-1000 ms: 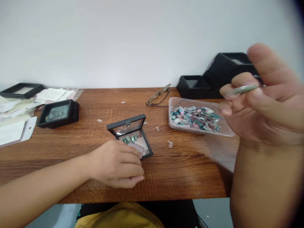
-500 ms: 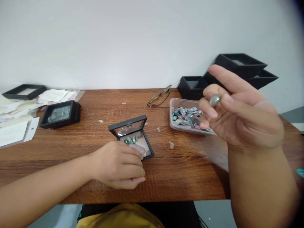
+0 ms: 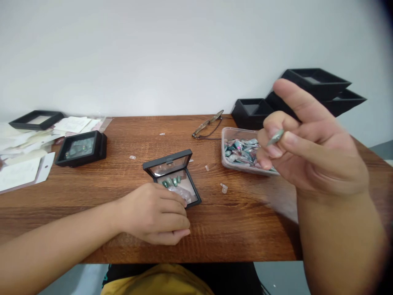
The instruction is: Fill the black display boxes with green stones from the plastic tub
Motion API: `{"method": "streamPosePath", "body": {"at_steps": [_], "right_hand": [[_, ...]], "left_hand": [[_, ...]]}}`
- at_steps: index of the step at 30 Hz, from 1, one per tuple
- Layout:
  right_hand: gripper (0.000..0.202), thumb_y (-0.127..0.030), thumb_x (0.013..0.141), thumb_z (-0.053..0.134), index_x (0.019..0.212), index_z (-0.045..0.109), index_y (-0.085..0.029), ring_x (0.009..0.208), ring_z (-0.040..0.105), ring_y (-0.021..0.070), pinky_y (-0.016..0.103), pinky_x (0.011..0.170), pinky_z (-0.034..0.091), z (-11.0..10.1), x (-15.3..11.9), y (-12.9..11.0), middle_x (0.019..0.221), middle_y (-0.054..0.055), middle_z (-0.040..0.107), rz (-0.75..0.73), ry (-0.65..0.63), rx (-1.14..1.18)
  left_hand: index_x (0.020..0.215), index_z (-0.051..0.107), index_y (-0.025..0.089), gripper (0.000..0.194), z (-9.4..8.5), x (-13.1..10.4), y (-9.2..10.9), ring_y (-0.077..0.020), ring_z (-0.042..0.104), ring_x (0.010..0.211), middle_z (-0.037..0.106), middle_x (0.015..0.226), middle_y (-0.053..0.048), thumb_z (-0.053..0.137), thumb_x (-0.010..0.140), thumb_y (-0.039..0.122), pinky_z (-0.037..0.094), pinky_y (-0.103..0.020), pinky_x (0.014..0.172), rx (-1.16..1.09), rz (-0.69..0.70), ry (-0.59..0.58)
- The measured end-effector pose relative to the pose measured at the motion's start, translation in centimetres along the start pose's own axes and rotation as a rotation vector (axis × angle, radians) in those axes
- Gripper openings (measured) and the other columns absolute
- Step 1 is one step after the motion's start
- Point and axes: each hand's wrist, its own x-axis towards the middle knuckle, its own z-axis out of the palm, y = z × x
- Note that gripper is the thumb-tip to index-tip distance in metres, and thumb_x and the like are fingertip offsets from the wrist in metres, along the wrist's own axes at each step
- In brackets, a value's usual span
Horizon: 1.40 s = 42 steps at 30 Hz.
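Nail tip (image 3: 275,137) pinched in a raised right hand (image 3: 322,151), left hand (image 3: 156,215) down on an open case (image 3: 193,185)

The right hand holds one green tip. Just beyond the left hand's knuckles, four green nail tips (image 3: 175,181) make a row inside the single open case. One tub (image 3: 238,167) sits behind the right hand's curled fingers, its piled nails (image 3: 241,149) too many to count. One pair of glasses (image 3: 202,126) lies farther off, between the hands; at least five small clear pieces (image 3: 132,157) dot the bench (image 3: 221,229). Past the right hand are at least three black boxes (image 3: 250,116); past the left forearm, one windowed box (image 3: 102,146), one shallow black frame (image 3: 53,119) and overlapping papers (image 3: 23,174).

The right palm faces the viewer, thumb and a bent finger gripping the tip, forefinger stretched up and leftward. The left hand lies palm down, fingers bent over the case's near side; whether it grips anything underneath is hidden.

The held tip tapers to a point. The case is dark-edged, its clear lid (image 3: 167,158) tilted up; crinkled translucent plastic (image 3: 181,193) shows beside the left fingers. The tub is clear plastic, the bench brown wood grain.
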Motion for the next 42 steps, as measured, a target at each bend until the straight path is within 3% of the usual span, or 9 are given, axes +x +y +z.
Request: {"method": "streamPosePath", "body": {"at_steps": [6, 9, 13, 16, 21, 24, 28, 32, 42], "right_hand": [[0.046, -0.028, 0.073, 0.087, 0.117, 0.075, -0.035, 0.056, 0.049, 0.0091, 0.025, 0.041, 0.047, -0.1, -0.1, 0.1, 0.082, -0.001, 0.059, -0.087, 0.044, -0.064], [0.027, -0.029, 0.075, 0.087, 0.101, 0.081, -0.032, 0.058, 0.053, 0.0095, 0.027, 0.042, 0.046, -0.1, -0.4, 0.4, 0.082, 0.0, 0.062, -0.142, 0.077, -0.094], [0.014, -0.027, 0.08, 0.083, 0.093, 0.083, -0.032, 0.058, 0.06, 0.0113, 0.029, 0.044, 0.046, 0.6, -0.9, 0.7, 0.085, 0.002, 0.067, -0.184, 0.025, -0.15], [0.017, -0.019, 0.084, 0.077, 0.093, 0.082, -0.033, 0.063, 0.065, 0.0109, 0.026, 0.049, 0.051, 2.3, -1.5, 0.9, 0.09, 0.001, 0.071, -0.116, -0.051, -0.244], [0.014, -0.014, 0.081, 0.077, 0.085, 0.08, -0.028, 0.079, 0.072, 0.0102, 0.018, 0.065, 0.058, 5.9, -1.9, 2.3, 0.087, -0.003, 0.077, -0.04, -0.106, -0.515], [0.01, -0.015, 0.082, 0.075, 0.084, 0.079, -0.025, 0.077, 0.073, 0.0095, 0.017, 0.069, 0.059, 7.0, -2.1, 3.5, 0.087, -0.003, 0.079, 0.006, -0.187, -0.632], [0.014, -0.015, 0.085, 0.071, 0.087, 0.08, -0.025, 0.081, 0.074, 0.0108, 0.019, 0.075, 0.059, 7.2, -2.2, 4.6, 0.092, -0.002, 0.08, 0.054, -0.27, -0.743], [0.015, -0.015, 0.085, 0.069, 0.085, 0.08, -0.026, 0.079, 0.074, 0.0122, 0.022, 0.073, 0.058, 7.0, -2.2, 5.1, 0.09, -0.002, 0.079, 0.133, -0.317, -0.815], [0.015, -0.017, 0.085, 0.067, 0.086, 0.079, -0.026, 0.067, 0.069, 0.0149, 0.029, 0.059, 0.051, 7.2, -2.3, 5.4, 0.083, -0.002, 0.078, 0.143, -0.366, -0.945]], "left_hand": [[0.09, 0.072, 0.019, 0.015, 0.2, -0.2, 0.8, -0.012, 0.074, 0.085, 0.078, 0.088, 0.003, 0.062, 0.095, 0.029, 0.059, -0.023, 0.069, 0.201, 0.001, -0.047], [0.102, 0.074, 0.02, 0.018, 0.5, -0.3, 1.7, -0.0165, 0.074, 0.097, 0.079, 0.106, 0.001, 0.061, 0.095, 0.032, 0.059, -0.026, 0.068, 0.35, 0.005, -0.102], [0.142, 0.055, 0.025, 0.045, 0.8, -0.4, 2.2, -0.0235, 0.065, 0.125, 0.064, 0.142, -0.002, 0.051, 0.1, 0.04, 0.059, -0.031, 0.086, 0.363, -0.08, -0.313], [0.151, 0.045, 0.022, 0.053, 1.0, -0.3, 2.0, -0.0268, 0.057, 0.136, 0.054, 0.151, -0.008, 0.044, 0.102, 0.043, 0.053, -0.035, 0.103, 0.33, -0.132, -0.367], [0.152, 0.042, 0.014, 0.057, 1.2, -0.4, 1.8, -0.0281, 0.041, 0.148, 0.043, 0.158, -0.014, 0.04, 0.103, 0.042, 0.039, -0.038, 0.119, 0.237, -0.181, -0.374], [0.152, 0.043, 0.012, 0.057, 1.3, -0.4, 1.9, -0.0276, 0.043, 0.147, 0.046, 0.156, -0.015, 0.038, 0.103, 0.042, 0.036, -0.038, 0.122, 0.198, -0.207, -0.374], [0.152, 0.043, 0.011, 0.057, 1.3, -0.4, 1.8, -0.0256, 0.045, 0.146, 0.047, 0.156, -0.013, 0.035, 0.104, 0.041, 0.031, -0.037, 0.126, 0.165, -0.194, -0.395], [0.151, 0.045, 0.016, 0.052, 1.0, -0.4, 1.8, -0.0191, 0.036, 0.151, 0.041, 0.161, -0.006, 0.035, 0.104, 0.034, 0.025, -0.033, 0.13, 0.176, -0.089, -0.444], [0.148, 0.052, 0.018, 0.051, 0.8, -0.3, 1.8, -0.0187, 0.045, 0.146, 0.052, 0.154, -0.002, 0.045, 0.1, 0.034, 0.033, -0.032, 0.128, 0.183, -0.013, -0.432]]}}
